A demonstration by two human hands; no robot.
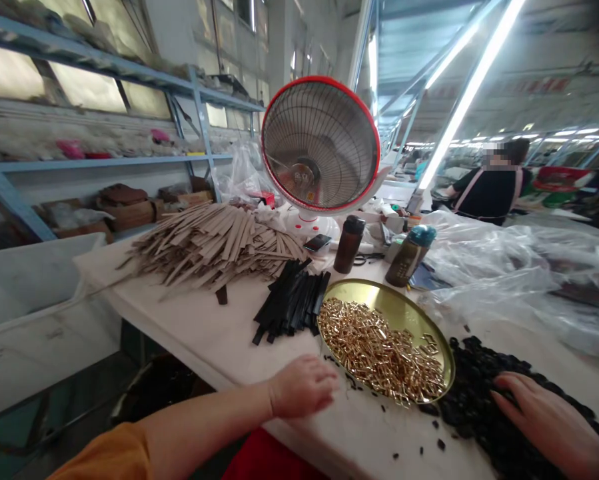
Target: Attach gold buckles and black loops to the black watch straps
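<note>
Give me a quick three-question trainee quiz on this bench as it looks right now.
1. True or false: the right hand rests on the pile of black pieces.
2. What fills the gold tray? A) brass clips B) black strips C) bottles
3. Which lies nearer the left hand: the black strips or the tan strips?

Key
1. True; its fingers lie flat on the pile.
2. A.
3. The black strips; the tan strips lie farther back, left of the heater.
</note>
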